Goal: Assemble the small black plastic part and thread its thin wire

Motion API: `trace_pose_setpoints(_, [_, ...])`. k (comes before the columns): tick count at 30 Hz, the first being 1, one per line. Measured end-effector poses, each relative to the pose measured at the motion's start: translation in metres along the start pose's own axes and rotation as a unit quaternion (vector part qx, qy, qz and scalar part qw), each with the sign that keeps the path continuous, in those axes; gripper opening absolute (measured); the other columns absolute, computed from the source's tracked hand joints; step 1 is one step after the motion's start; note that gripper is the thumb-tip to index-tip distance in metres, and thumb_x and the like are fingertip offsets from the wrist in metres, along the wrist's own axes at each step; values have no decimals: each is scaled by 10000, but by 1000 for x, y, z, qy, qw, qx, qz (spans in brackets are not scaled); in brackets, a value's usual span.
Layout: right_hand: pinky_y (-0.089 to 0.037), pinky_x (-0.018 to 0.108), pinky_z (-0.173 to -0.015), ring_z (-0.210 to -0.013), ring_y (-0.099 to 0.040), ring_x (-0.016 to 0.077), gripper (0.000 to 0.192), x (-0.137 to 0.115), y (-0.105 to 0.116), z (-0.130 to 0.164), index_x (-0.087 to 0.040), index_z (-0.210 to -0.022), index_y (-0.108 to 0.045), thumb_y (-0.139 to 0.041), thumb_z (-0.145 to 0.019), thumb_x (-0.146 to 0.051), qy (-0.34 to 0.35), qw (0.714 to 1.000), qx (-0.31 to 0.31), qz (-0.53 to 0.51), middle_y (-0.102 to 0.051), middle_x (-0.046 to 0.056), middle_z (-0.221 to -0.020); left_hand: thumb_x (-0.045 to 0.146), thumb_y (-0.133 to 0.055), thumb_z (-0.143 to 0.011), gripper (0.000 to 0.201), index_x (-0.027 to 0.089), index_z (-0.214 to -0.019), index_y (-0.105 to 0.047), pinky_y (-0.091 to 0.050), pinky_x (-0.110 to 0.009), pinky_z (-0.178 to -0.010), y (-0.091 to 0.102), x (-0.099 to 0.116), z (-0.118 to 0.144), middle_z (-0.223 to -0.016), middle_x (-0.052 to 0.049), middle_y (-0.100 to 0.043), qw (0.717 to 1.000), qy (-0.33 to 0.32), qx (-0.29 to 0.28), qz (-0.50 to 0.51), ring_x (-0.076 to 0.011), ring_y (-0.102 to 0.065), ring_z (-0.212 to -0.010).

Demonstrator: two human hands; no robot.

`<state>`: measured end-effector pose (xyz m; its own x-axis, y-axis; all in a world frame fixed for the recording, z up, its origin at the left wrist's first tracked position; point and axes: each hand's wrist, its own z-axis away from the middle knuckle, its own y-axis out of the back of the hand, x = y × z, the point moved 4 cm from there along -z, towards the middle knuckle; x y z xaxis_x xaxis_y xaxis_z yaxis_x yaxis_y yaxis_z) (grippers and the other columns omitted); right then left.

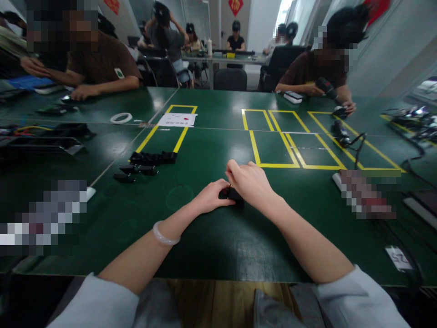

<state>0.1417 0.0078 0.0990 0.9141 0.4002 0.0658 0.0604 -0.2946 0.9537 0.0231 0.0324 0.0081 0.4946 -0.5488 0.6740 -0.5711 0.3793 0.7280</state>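
Note:
My left hand (215, 197) rests low over the green table, thumb and fingers closed around a small black part (235, 196). Above and to the right of it, my right hand (251, 180) is closed, its fingers bent down at the top of the same part. Whatever the right fingertips pinch is hidden behind the hand. A bit of red shows on the part beside my left thumb. To the left lie several similar small black parts (138, 171) with a dark strip-like pile (153, 157) just behind them.
Yellow tape outlines (278, 165) mark the green table (205, 246). A paper sheet (178, 120) and a white tape roll (121, 118) lie at back left. Blurred-out items flank me left and right. Black cables (362, 141) run at right. Co-workers sit across the table.

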Motion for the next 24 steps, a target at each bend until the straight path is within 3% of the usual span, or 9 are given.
trace_pose_setpoints(7, [-246,275,-660,-664,-592,145,176,-2,5,2,-183,-998,-492,-347,-931,-258,7,1000,8,-30,-689,15,-780,389,-721,-746,374,190,-1039,-603,-460,-360,-876,-1,-1,-1,-1079,-53,-629,1000,-17,1,5,-254,-589,-1004])
trace_pose_setpoints(11, [-234,280,-653,-623,-582,145,212,-1,2,1,-194,-964,-500,-339,-957,-332,15,1000,9,-14,-679,14,-716,398,-722,-742,402,183,-1055,-589,-473,-347,-823,-1,-1,0,-1012,-49,-640,1000,-11,4,13,-241,-603,-938])
trace_pose_setpoints(18, [-238,282,-651,-638,-578,140,178,-1,4,1,-180,-989,-498,-339,-915,-208,6,1000,8,-16,-690,20,-772,405,-714,-747,360,185,-1008,-598,-468,-353,-829,-1,0,0,-999,-46,-626,1000,-14,6,10,-237,-598,-926])
trace_pose_setpoints(24, [-238,282,-654,-626,-591,149,226,-1,3,1,-190,-955,-508,-330,-957,-331,14,1000,18,-6,-677,11,-701,399,-714,-745,385,192,-1044,-591,-466,-355,-838,-1,0,0,-1015,-47,-630,1000,-8,1,22,-244,-596,-949])
